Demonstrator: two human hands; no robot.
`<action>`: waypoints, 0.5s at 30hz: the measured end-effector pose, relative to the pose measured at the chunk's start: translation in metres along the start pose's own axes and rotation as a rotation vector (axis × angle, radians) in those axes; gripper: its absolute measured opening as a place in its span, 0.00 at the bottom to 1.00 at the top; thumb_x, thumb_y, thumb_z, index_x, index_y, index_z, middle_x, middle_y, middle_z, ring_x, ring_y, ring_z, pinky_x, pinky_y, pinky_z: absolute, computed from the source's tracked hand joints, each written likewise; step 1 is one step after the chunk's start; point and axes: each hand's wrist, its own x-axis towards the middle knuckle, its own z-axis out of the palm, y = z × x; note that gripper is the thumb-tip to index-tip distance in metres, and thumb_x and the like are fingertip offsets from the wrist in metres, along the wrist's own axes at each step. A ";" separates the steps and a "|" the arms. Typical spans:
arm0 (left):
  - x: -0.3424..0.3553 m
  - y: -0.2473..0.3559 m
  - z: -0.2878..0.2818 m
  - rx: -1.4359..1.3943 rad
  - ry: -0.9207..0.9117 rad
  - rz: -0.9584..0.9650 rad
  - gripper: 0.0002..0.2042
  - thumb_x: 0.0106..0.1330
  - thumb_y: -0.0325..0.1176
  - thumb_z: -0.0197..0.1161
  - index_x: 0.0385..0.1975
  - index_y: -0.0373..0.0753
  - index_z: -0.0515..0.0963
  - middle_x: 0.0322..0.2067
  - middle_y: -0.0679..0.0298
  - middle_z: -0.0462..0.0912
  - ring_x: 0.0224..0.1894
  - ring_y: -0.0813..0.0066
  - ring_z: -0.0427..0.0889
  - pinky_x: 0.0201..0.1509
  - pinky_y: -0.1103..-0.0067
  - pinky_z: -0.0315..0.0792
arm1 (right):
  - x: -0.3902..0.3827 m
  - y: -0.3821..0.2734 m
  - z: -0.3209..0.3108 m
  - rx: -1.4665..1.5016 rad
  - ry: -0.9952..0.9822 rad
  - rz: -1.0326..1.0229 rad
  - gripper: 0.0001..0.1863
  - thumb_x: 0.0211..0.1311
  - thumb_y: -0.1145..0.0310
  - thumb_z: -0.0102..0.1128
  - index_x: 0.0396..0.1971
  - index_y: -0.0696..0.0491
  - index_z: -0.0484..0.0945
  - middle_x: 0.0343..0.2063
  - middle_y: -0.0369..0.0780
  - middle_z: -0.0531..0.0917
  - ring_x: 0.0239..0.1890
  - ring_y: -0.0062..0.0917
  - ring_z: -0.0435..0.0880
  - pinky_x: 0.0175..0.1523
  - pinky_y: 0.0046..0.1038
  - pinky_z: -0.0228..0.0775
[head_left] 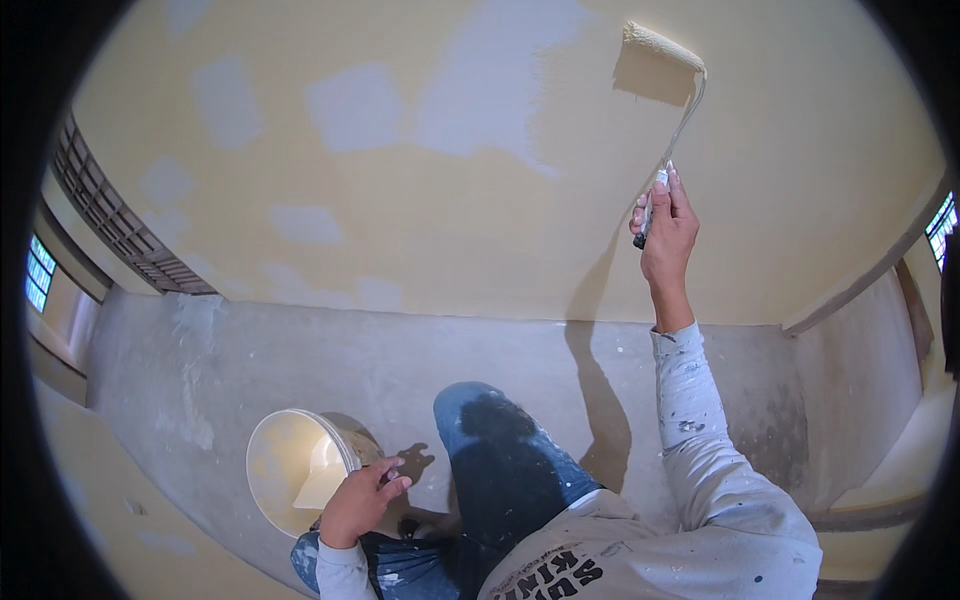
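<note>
My right hand (668, 225) is closed around the handle of a paint roller (662, 45), held out at arm's length in front of me. The roller's cream-coloured sleeve is up by the yellow wall (480, 240), its shadow just below it. Low on the left, my left hand (362, 500) holds nothing. Its thumb and forefinger are apart, beside the rim of a white bucket (262, 440); whether it touches the bucket I cannot tell. Pale paint coats the bucket's inside.
Several whitish patches (355, 105) mark the wall's left part. A grey, paint-spotted floor (330, 350) runs along its foot. My bent knee (485, 410) is between bucket and wall. A brown lattice (110, 215) stands at the far left, with a barred window (40, 272) beyond it.
</note>
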 end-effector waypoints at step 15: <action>-0.002 0.009 -0.004 0.007 -0.003 0.008 0.23 0.77 0.44 0.70 0.64 0.35 0.82 0.35 0.52 0.89 0.36 0.58 0.87 0.47 0.67 0.80 | -0.003 -0.005 0.026 -0.103 -0.053 -0.069 0.25 0.88 0.66 0.54 0.76 0.60 0.73 0.29 0.33 0.78 0.26 0.14 0.76 0.29 0.22 0.71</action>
